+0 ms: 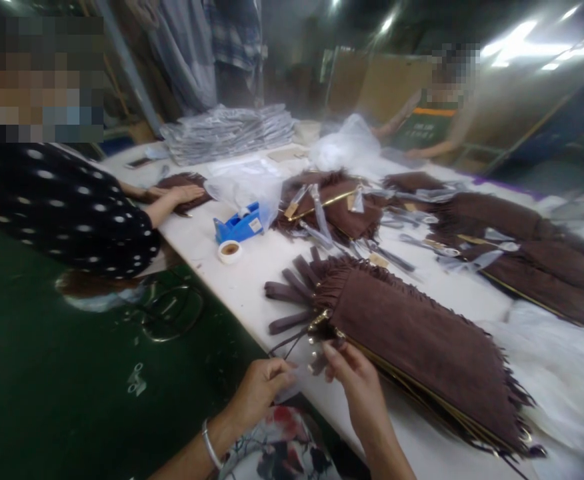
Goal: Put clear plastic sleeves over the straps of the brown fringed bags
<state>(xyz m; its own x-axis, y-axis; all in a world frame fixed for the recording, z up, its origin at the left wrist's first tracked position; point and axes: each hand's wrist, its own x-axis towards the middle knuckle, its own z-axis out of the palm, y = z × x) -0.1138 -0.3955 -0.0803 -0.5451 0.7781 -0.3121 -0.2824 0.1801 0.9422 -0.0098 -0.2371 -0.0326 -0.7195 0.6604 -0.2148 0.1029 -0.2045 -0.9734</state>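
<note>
The left hand (268, 381) pinches clear film (288, 392) and the right hand (356, 379) grips a small dark piece (318, 364) beside the fringed brown bag (417, 333) along the worktop's (222, 287) near edge, where a hard tug could drag it off.

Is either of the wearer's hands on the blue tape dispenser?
No, the blue tape dispenser stands on the white table, well apart from the left hand and right hand.

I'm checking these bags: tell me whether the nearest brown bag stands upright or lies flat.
Lying flat: the nearest brown bag has its broad face turned up on the white table, fringe along its far edge.
</note>
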